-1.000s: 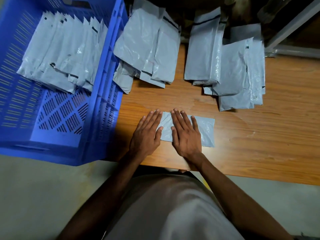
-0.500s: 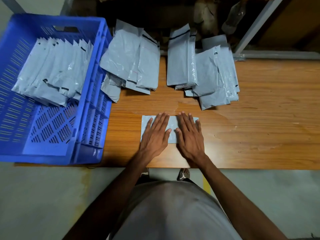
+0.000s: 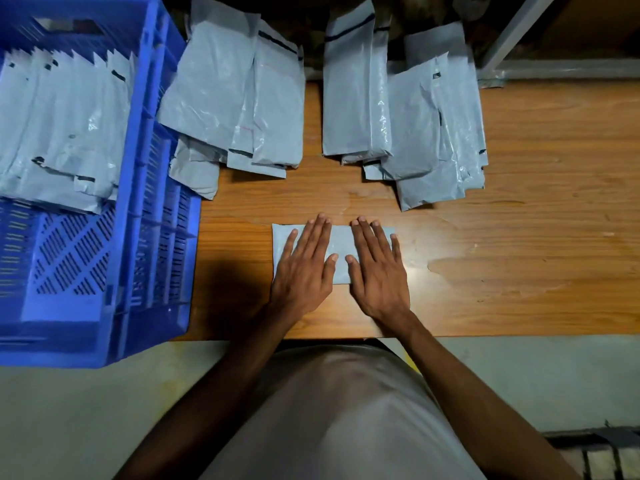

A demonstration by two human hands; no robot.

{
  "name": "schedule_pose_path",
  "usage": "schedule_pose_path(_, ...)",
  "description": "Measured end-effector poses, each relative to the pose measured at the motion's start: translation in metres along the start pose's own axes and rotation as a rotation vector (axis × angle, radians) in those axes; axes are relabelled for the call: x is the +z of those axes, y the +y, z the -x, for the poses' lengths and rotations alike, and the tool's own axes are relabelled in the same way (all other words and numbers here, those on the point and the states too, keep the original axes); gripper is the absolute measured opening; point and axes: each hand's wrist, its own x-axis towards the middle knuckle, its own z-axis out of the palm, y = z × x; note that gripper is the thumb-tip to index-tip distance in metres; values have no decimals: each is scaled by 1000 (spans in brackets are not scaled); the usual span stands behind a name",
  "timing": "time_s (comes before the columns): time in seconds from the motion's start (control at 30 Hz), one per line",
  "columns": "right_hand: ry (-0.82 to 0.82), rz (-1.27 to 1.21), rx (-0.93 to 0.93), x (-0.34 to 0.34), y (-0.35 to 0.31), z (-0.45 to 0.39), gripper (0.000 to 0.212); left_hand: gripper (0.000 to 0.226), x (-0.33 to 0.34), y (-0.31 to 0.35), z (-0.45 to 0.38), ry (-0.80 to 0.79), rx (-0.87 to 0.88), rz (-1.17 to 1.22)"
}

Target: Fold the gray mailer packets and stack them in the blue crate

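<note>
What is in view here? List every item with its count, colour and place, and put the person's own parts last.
Folded gray plastic mailer packet: one, gray, flat on the table near its front edge, under both hands.
Blue perforated plastic crate: one, blue, at the table's left end.
Row of folded gray mailers: several overlapping, count unclear, gray, inside the crate.
Left pile of unfolded gray mailers: several, gray, on the table just right of the crate.
Right pile of unfolded gray mailers: several, gray, at the table's back, right of centre.
Wooden table: one, brown.
Metal bar: one, pale gray, top right, behind the table.
Left hand: flat, presses the packet's left half.
Right hand: flat, presses its right half.
</note>
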Motion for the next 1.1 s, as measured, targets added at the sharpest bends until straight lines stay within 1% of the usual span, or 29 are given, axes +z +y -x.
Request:
schedule_pose_path(0.27, -24, -11, -4, -1, -2, -1, 61, 65, -3, 0, 0, -14, -2, -1)
schedule_pose_path(0.53, -6, -22, -4, -2, -3, 5, 58, 64, -2, -2, 4, -31, 11, -20)
schedule_pose_path(0.7, -2, -79, 5, -15, -7, 3, 56, 64, -18, -5, -3, -179, 45, 17)
schedule_pose_path(0.77, -35, -57, -4, -22, -8, -3, 59, 65, -27, -8, -10, -194, 59, 23)
schedule_pose_path(0.87, -114, -12, -18, -34, -13, -13, 62, 64, -39, -12, -20, -147, 70, 76)
schedule_pose_path(0.93, -167, -18, -10, -47, -19, -19, 56, 57, -52, -13, -28, -155, 88, 121)
schedule_pose_path(1.0, -210, -22, -13, -59, -28, -26, 44, 47, -67, -12, -33, -162, 107, 144)
schedule_pose_path(1.1, -231, -107, -53, -78, -40, -39, 31, 42, -94, -11, -34, -84, 173, 141)
